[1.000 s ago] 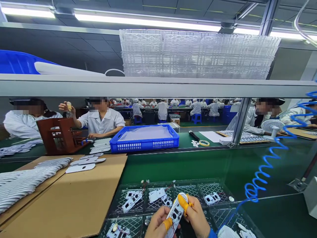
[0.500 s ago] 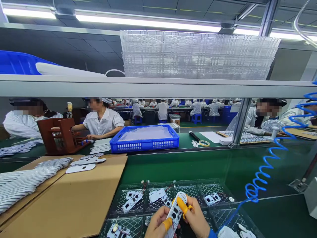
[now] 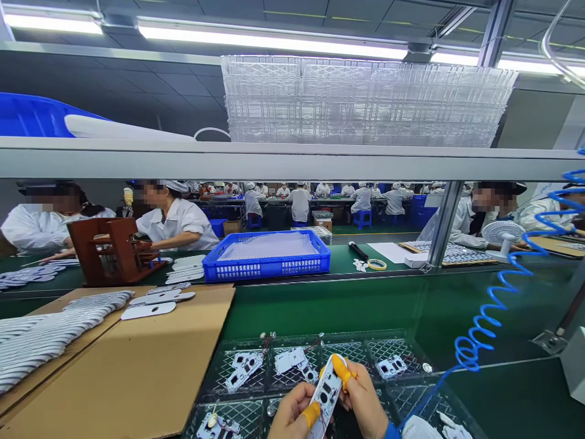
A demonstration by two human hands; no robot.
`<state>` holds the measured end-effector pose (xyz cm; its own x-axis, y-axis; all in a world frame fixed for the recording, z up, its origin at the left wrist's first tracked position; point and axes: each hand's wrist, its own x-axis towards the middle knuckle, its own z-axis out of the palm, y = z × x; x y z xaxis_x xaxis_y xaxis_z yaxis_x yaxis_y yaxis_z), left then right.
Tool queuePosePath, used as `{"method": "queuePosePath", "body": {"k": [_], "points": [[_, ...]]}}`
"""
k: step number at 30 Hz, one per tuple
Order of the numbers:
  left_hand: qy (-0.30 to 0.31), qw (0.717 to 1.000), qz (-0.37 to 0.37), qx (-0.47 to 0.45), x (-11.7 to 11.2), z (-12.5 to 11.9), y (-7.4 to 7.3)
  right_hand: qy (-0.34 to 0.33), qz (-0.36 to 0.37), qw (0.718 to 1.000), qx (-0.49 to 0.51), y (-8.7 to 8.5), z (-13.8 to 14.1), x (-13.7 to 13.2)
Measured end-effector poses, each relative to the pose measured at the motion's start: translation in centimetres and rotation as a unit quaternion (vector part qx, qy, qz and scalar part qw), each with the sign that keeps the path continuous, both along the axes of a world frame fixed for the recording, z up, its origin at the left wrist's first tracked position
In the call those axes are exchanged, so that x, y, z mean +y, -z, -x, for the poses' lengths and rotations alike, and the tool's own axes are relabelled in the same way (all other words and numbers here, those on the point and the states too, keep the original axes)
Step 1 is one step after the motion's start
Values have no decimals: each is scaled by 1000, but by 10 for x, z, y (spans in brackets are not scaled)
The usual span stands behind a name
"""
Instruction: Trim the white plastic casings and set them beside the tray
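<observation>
Fluorescent tubes [image 3: 256, 38] light a long factory hall, with rows of white-coated workers bent over benches far down the room. Up on a metal shelf [image 3: 292, 160] sits a tall stack of clear plastic trays [image 3: 365, 100]. Across the green workbench [image 3: 320, 311], a co-worker [image 3: 176, 219] in a white coat sits behind a brown wooden rack [image 3: 109, 250], near a blue plastic basket [image 3: 266, 269] holding a pile of clear sheets. Further right, a small white fan [image 3: 503, 235] stands on the far bench, and a coiled blue air hose [image 3: 475, 344] hangs in front of it.

On the near left, a cardboard sheet [image 3: 137, 378] carries long rows of white strips [image 3: 41, 347] and a few loose white pieces [image 3: 148, 311]. Straight ahead, a wire-mesh tray [image 3: 347, 350] holds several white boards [image 3: 290, 360] with dark parts.

Both hands are low over that tray, the left hand [image 3: 290, 414] and the right hand [image 3: 365, 402] clenched on 1 white board [image 3: 325, 396], which stands tilted between them. Yellow finger cots [image 3: 340, 369] cover a fingertip on each hand.
</observation>
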<state>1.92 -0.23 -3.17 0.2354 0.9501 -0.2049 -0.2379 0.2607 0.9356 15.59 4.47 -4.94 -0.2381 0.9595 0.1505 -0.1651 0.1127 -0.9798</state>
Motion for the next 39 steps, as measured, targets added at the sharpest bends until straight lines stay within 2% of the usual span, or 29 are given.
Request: {"method": "queuePosePath", "body": {"k": [2,5,9,13,16,20,22,24,28,33,39], "points": [[-7,1000,4,8,-1,0,-2,17,4,1000,16,2,-1,1],[-22,1000,16,6,-1,-1,-2,67,19,993,91,4,-3,4],[-38,999,32,18,1,-1,5,135,65,971,189,7,-7,10],[-60,998,26,20,5,0,15,151,61,967,194,7,-9,14],[-61,997,12,35,6,0,16,135,43,976,166,2,-5,9],[-69,997,-22,36,4,2,11,3,23,999,40,-9,8,-4],[-96,995,-21,7,2,4,8,-69,-4,997,-39,-13,12,-9],[-125,992,-20,-18,2,6,8,-97,-7,992,-84,-15,14,-11],[-134,991,-12,-28,4,8,12,-106,59,987,-102,-15,12,-9],[-110,994,-13,14,8,9,19,-123,87,986,-77,-7,10,-2],[-105,994,-16,29,9,10,23,-73,110,991,7,4,7,6]]}}
